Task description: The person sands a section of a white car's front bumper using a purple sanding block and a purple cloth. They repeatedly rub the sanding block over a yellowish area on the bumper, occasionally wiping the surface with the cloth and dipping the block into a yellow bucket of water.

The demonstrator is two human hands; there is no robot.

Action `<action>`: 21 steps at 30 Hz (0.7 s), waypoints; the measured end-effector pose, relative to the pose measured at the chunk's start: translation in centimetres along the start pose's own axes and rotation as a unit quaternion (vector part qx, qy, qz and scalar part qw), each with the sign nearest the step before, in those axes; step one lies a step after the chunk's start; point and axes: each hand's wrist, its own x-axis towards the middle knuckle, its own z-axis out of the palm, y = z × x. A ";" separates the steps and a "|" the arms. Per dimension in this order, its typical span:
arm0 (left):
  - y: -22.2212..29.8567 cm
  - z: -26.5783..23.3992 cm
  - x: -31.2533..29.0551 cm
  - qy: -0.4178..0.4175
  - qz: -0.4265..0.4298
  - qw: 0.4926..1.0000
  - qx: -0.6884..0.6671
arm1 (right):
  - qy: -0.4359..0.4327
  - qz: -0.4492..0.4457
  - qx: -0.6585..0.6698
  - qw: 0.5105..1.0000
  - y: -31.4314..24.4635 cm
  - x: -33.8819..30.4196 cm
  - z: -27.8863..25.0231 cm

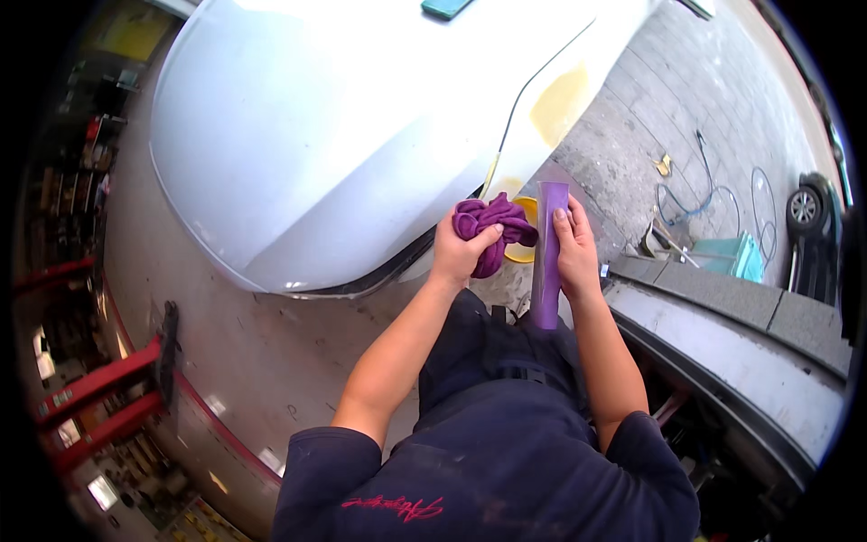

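Note:
My left hand [459,246] is closed around a bunched purple rag [489,224]. In my right hand [575,251] a long, narrow purple sanding block [547,280] stands nearly upright, the thumb pressed on its face. The rag's right end comes up close to the block; whether they touch I cannot tell. Both hands are in front of my waist, near the front corner of a white car [298,154]. Its fender carries a yellowish filler patch [558,104]. Partly hidden behind the rag and the block is a yellow bucket [522,255].
A teal object [445,7] lies on the hood. Hoses [691,212] and a teal container [730,256] are on the ground at the right, beyond a stone-topped ledge [722,289]. Red lift arms [108,379] stick out at the left. A dark car [811,226] stands far right.

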 end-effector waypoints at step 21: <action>-5.0 16.1 -9.4 -0.168 -0.071 0.902 -0.391 | -0.056 -0.196 -0.239 0.950 -6.4 -4.9 -13.4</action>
